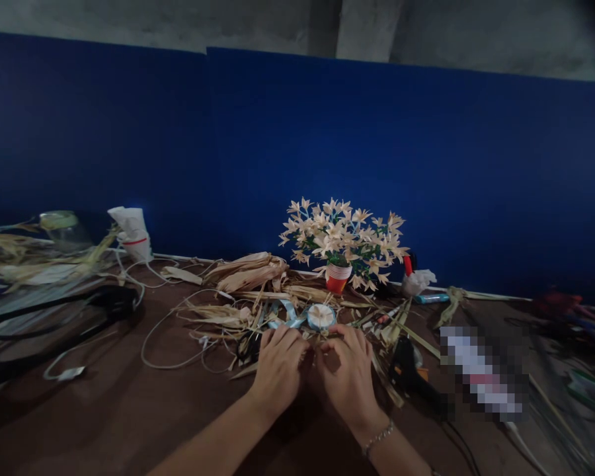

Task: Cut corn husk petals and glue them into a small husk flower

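Note:
My left hand (281, 362) and my right hand (348, 371) are close together over the brown table, both with fingers curled into a pinch. Whatever lies between the fingertips is too small and dark to make out. Just beyond them sits a round light-blue roll (321, 316) with a pale top. To its left lies a loop of light-blue ribbon (286, 313). Dark-handled scissors (248, 348) rest beside my left hand, partly hidden. Dried husks (248, 272) are heaped behind. A red-and-white cup (338, 277) holds pale flowers (334, 231) with green leaves.
A black glue gun (405, 367) lies right of my right hand, its cord running forward. A white cable (151, 363) loops on the left. Further left stand a cup with white paper (135, 233) and a clear jar (64, 229). A blue panel (327, 145) closes the back.

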The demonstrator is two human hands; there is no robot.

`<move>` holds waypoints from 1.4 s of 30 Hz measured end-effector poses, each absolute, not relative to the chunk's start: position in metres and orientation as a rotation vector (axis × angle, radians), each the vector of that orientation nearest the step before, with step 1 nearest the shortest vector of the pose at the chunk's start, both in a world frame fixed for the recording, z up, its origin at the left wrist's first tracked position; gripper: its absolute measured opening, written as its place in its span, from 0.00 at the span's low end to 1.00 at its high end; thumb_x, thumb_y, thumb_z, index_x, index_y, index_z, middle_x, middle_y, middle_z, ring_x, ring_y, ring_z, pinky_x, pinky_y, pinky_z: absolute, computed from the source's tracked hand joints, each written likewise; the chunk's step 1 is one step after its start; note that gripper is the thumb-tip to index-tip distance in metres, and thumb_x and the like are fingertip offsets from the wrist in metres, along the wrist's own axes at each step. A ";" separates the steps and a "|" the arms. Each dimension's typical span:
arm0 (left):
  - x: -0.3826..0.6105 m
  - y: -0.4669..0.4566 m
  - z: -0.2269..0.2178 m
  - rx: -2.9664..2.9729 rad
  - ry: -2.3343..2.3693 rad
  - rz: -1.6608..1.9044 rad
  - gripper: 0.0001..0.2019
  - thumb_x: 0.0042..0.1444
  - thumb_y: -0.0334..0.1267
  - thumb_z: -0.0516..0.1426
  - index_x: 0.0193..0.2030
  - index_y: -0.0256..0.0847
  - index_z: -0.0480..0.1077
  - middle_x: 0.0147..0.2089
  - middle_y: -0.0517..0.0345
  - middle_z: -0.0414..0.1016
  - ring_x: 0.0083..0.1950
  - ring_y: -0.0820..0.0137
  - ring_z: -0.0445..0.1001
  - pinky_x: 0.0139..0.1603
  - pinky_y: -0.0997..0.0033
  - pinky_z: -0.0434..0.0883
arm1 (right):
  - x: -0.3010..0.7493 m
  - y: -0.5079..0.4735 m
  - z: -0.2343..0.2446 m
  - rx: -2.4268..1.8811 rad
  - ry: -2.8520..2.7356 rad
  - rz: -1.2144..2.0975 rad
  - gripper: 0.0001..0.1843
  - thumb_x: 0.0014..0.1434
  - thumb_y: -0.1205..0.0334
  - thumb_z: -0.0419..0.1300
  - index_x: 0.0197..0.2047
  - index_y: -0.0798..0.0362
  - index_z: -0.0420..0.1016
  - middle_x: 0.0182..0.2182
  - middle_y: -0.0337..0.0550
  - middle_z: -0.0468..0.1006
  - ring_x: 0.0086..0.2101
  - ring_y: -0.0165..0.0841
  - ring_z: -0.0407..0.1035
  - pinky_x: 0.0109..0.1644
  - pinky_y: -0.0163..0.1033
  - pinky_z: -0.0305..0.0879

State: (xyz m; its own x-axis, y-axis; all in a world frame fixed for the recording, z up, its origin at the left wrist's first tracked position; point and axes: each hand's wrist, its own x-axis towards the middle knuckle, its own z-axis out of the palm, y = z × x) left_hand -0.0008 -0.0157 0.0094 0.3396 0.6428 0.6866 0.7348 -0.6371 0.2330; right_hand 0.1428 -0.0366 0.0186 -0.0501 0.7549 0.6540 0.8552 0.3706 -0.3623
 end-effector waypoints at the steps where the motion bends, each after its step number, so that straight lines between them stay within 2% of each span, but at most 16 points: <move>1: -0.001 -0.016 0.009 -2.474 -1.275 -1.185 0.06 0.55 0.33 0.52 0.28 0.40 0.68 0.29 0.57 0.69 0.37 0.66 0.63 0.38 0.64 0.56 | 0.142 -0.037 0.019 -1.402 -1.827 -0.160 0.03 0.51 0.69 0.57 0.27 0.51 0.69 0.40 0.44 0.69 0.42 0.38 0.60 0.44 0.45 0.53; 13: 0.000 -0.016 0.007 -2.452 -1.283 -1.216 0.06 0.55 0.34 0.53 0.29 0.40 0.69 0.29 0.57 0.70 0.37 0.67 0.64 0.39 0.64 0.56 | 0.143 -0.036 0.019 -1.387 -1.820 -0.190 0.03 0.51 0.66 0.57 0.26 0.51 0.69 0.40 0.44 0.70 0.42 0.39 0.61 0.44 0.45 0.53; 22: 0.001 -0.017 0.008 -2.482 -1.269 -1.188 0.04 0.54 0.32 0.53 0.30 0.40 0.68 0.31 0.58 0.70 0.37 0.67 0.64 0.40 0.65 0.56 | 0.142 -0.038 0.021 -1.392 -1.825 -0.203 0.03 0.51 0.68 0.57 0.27 0.51 0.70 0.39 0.43 0.70 0.41 0.38 0.61 0.44 0.45 0.53; 32: 0.002 -0.019 0.010 -2.460 -1.229 -1.221 0.06 0.55 0.33 0.52 0.28 0.40 0.68 0.29 0.57 0.69 0.36 0.68 0.64 0.38 0.66 0.56 | 0.142 -0.039 0.023 -1.376 -1.834 -0.224 0.04 0.51 0.67 0.56 0.27 0.51 0.69 0.40 0.44 0.70 0.41 0.38 0.62 0.44 0.45 0.53; 34: 0.002 -0.018 0.010 -2.464 -1.266 -1.271 0.05 0.54 0.32 0.53 0.28 0.40 0.68 0.29 0.57 0.70 0.36 0.67 0.64 0.38 0.65 0.57 | 0.143 -0.039 0.023 -1.353 -1.816 -0.198 0.01 0.52 0.65 0.57 0.29 0.51 0.69 0.40 0.44 0.69 0.42 0.39 0.61 0.45 0.46 0.53; 37: 0.001 -0.015 0.012 -2.454 -1.360 -1.353 0.05 0.53 0.33 0.54 0.28 0.41 0.69 0.29 0.57 0.71 0.36 0.67 0.65 0.37 0.65 0.57 | 0.147 -0.038 0.022 -1.291 -1.749 -0.079 0.07 0.54 0.63 0.55 0.38 0.51 0.67 0.41 0.46 0.67 0.44 0.39 0.60 0.47 0.47 0.54; 39: 0.000 -0.012 0.012 -2.442 -1.427 -1.416 0.05 0.52 0.35 0.55 0.27 0.41 0.69 0.29 0.57 0.71 0.36 0.66 0.66 0.36 0.65 0.58 | 0.151 -0.037 0.020 -1.241 -1.687 0.030 0.09 0.57 0.64 0.51 0.42 0.51 0.64 0.42 0.47 0.66 0.44 0.38 0.60 0.48 0.47 0.55; 42: -0.001 -0.009 0.011 -2.454 -1.490 -1.511 0.04 0.52 0.36 0.56 0.27 0.41 0.70 0.29 0.57 0.72 0.36 0.66 0.67 0.37 0.66 0.60 | 0.154 -0.034 0.018 -1.160 -1.636 0.146 0.10 0.58 0.67 0.48 0.43 0.51 0.63 0.42 0.46 0.65 0.45 0.37 0.60 0.50 0.47 0.57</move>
